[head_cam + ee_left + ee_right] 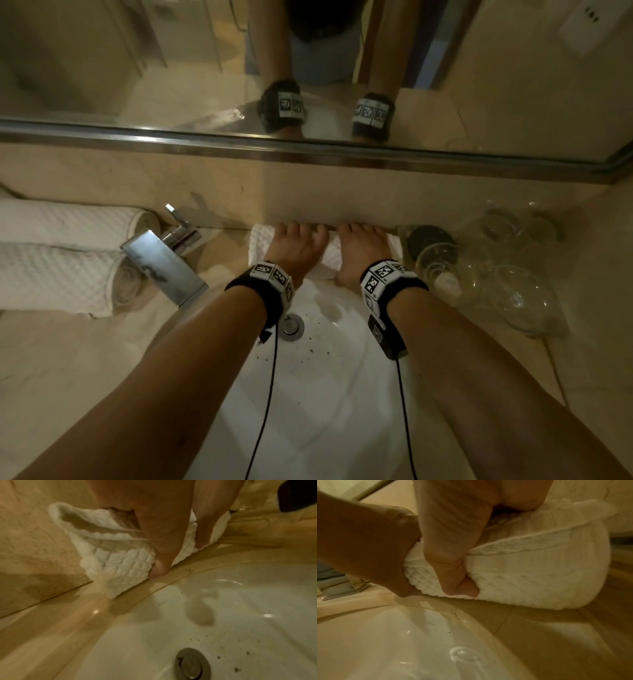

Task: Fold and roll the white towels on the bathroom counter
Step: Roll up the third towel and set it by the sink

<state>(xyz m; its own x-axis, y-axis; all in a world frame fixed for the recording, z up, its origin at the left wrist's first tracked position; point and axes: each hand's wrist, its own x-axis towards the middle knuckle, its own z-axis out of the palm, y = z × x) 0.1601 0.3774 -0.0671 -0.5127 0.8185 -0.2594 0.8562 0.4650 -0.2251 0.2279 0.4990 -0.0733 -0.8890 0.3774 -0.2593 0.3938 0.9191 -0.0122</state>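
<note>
Roll of white waffle towel (328,253) on worktop (85,346) behind sink (329,377), left hand (297,245) and right hand (363,247) clamped round it, thumbs tucked under: keep pressure even, ends flush.

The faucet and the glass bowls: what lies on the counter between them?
The white towel roll, gripped by left hand and right hand, behind the sink; head view.

The towel (329,255) lies on the surface (85,342) behind the sink (325,377). Left of the sink stand the faucet (164,263) and two rolled towels (61,253); glasses (486,274) sit to its right.
</note>
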